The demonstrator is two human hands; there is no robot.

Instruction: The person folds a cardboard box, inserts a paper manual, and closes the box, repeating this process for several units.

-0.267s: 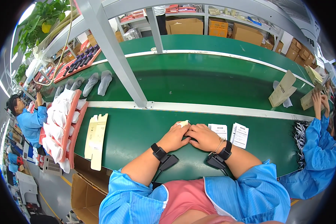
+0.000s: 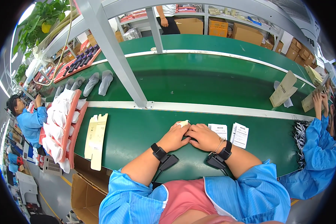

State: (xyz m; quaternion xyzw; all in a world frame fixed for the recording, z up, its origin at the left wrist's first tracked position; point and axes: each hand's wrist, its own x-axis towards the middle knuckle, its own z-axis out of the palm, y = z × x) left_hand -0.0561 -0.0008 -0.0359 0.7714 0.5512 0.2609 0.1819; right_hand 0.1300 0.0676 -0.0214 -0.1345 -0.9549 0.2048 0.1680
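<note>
Pinching a small white piece (image 2: 183,123) between left hand (image 2: 174,137) and right hand (image 2: 202,137), fingertips meeting over green table (image 2: 138,134). Lying just right: two white leaflets (image 2: 229,132).

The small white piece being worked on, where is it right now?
Head view, centre: the small white piece sits at the fingertips of the left hand, beside the right hand, left of two white leaflets.

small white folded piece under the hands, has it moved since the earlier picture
No. The small white folded piece sits the same way just left of the white printed leaflets, below the white conveyor rail.
</note>
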